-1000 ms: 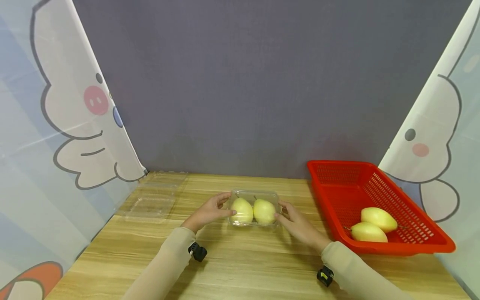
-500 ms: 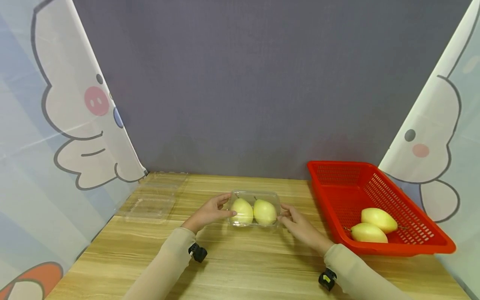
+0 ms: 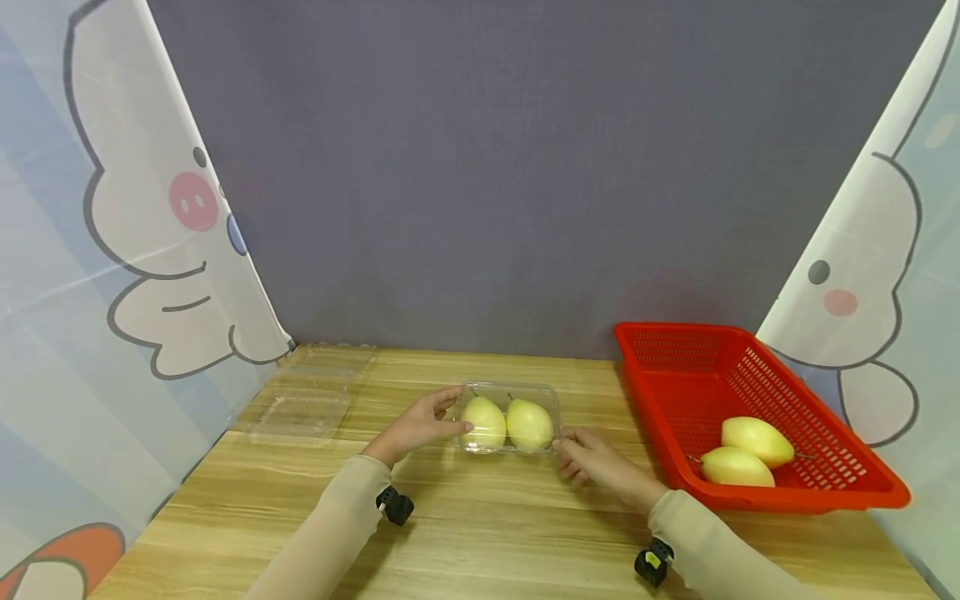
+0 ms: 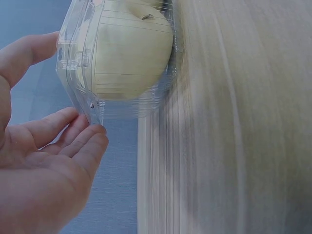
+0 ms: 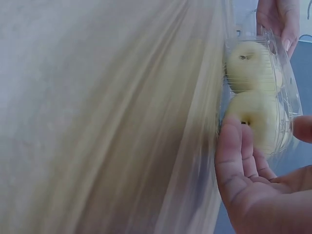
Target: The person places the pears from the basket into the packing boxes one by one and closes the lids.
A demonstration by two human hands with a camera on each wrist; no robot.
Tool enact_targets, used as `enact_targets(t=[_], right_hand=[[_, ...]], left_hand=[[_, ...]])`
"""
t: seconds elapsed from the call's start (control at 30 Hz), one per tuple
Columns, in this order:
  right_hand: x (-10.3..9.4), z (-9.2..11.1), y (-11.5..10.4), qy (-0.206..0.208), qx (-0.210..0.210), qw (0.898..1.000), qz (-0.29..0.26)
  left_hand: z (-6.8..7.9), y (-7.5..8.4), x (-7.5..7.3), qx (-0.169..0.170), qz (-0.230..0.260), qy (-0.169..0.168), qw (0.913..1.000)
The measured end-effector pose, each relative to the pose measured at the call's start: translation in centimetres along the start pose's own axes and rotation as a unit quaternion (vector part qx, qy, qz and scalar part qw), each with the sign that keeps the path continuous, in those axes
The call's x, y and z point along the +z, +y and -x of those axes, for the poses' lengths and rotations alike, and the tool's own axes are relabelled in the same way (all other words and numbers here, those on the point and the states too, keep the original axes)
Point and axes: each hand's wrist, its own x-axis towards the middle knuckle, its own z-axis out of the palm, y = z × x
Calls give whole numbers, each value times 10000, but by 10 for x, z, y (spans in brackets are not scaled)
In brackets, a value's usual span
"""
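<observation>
A clear plastic clamshell box (image 3: 517,387) sits on the table with its lid over two pale yellow pears (image 3: 483,423) lying side by side. My left hand (image 3: 420,425) holds the box's left end, thumb at the front and fingers farther back; in the left wrist view its fingertips (image 4: 95,131) touch the rim. At the front right corner, my right hand (image 3: 600,467) has its thumb by the rim and its fingers (image 5: 231,151) bent around the lower side. Whether the rim is fully snapped together cannot be made out.
A red plastic basket (image 3: 652,417) stands at the right, with two more pears (image 3: 738,465) inside. Another clear plastic container (image 3: 300,412) lies opened out at the table's left edge. Behind the wooden table (image 3: 480,533) hangs a grey cloth (image 3: 480,183).
My right hand has shifted from the box's right side toward its front right corner, its fingers coming forward and lower. The left hand and the box have stayed in place.
</observation>
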Motion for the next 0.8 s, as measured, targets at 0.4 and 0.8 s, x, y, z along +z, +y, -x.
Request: enact_targets(t=[0.4,0.8], right_hand=[[1,-1,7,-710,73,9930,-945],[1,-1,7,-860,128,9891,-1185]], left_hand=[[1,0,-1,4,98,5,10000],[3,-1,-4,-32,0,-254,9997]])
